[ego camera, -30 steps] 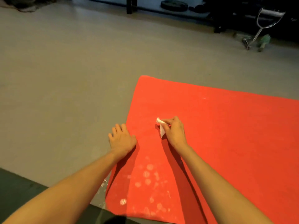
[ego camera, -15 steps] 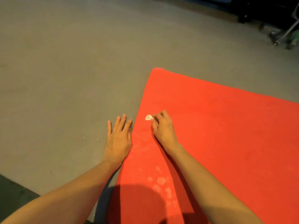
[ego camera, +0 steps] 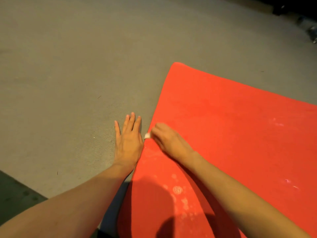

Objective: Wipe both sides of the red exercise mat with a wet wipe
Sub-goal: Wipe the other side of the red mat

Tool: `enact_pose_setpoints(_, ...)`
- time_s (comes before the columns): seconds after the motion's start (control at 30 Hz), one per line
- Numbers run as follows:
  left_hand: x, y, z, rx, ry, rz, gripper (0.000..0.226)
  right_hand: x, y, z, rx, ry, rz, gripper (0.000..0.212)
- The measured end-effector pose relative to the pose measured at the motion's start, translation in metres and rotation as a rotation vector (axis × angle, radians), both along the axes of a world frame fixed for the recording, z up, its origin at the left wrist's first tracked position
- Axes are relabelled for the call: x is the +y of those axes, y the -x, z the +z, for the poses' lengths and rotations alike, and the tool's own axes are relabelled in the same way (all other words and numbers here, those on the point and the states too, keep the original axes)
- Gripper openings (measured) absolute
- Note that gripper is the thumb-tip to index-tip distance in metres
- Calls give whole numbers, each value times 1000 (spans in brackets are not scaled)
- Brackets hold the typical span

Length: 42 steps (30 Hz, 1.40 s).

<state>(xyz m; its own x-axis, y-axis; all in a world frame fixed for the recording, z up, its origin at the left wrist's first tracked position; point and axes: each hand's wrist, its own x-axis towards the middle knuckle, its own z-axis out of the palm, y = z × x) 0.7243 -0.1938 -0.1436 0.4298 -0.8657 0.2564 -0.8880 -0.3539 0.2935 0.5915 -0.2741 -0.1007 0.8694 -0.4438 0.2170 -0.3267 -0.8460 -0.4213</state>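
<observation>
Pinching the wet wipe (ego camera: pixel 147 135) in curled fingers, the right hand (ego camera: pixel 169 140) pressed it at the left edge of the red exercise mat (ego camera: pixel 223 134) (probably to catch the border); the left hand (ego camera: pixel 127 140) lay flat, fingers straight, on the floor (ego camera: pixel 68 83) beside that edge, likely bracing.

Grey floor (ego camera: pixel 68 74), rough like carpet. Red mat (ego camera: pixel 231 134) lies flat on it, on right, one corner pointing far away. Left hand (ego camera: pixel 128 140) flat on floor, fingers straight, just beside mat edge. Darker patch (ego camera: pixel 13 191) at near left corner.
</observation>
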Motion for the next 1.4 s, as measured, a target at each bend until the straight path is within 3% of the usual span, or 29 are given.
enact_pose_setpoints(0.1,1,1,1,45,1,0,47,-45,-20,0,-66,-54,-371,10)
enact_pose_setpoints(0.17,1,2,1,55,9,-2,47,-51,-28,2,-86,-109,-486,9)
enact_pose_setpoints(0.33,0,0,3,94,45,-19,47,28,-4,1,-40,-60,7,16)
enact_pose_setpoints(0.4,0,-2,3,101,45,-35,44,36,8,1,-17,-32,106,15)
enact_pose_setpoints(0.47,0,-4,3,82,49,-44,42,17,6,0,6,40,107,12)
enact_pose_setpoints(0.57,0,-4,5,116,20,-40,38,-21,-9,0,-34,23,-224,12)
enact_pose_setpoints(0.63,1,-4,6,150,25,-33,36,-15,-12,-3,-56,-13,-336,14)
enact_pose_setpoints(0.8,0,-4,8,193,44,-32,34,72,17,-1,-79,-27,78,14)
enact_pose_setpoints(0.9,0,-3,10,195,37,-29,34,71,27,-2,4,19,218,16)
enact_pose_setpoints(0.97,0,-2,12,204,28,-31,35,43,20,-2,14,26,61,15)
enact_pose_setpoints(1.03,1,-2,13,206,26,-38,36,17,11,0,-29,-1,-243,14)
enact_pose_setpoints(1.1,1,-2,14,207,34,-35,35,23,4,1,-73,-28,-345,16)
enact_pose_setpoints(1.2,2,-2,13,215,31,-30,36,76,12,0,-87,-30,-36,13)
enact_pose_setpoints(1.3,2,-4,12,210,27,-36,36,115,35,-3,19,-79,305,3)
enact_pose_setpoints(1.4,1,-5,12,196,9,-36,37,94,35,-5,30,-55,255,11)
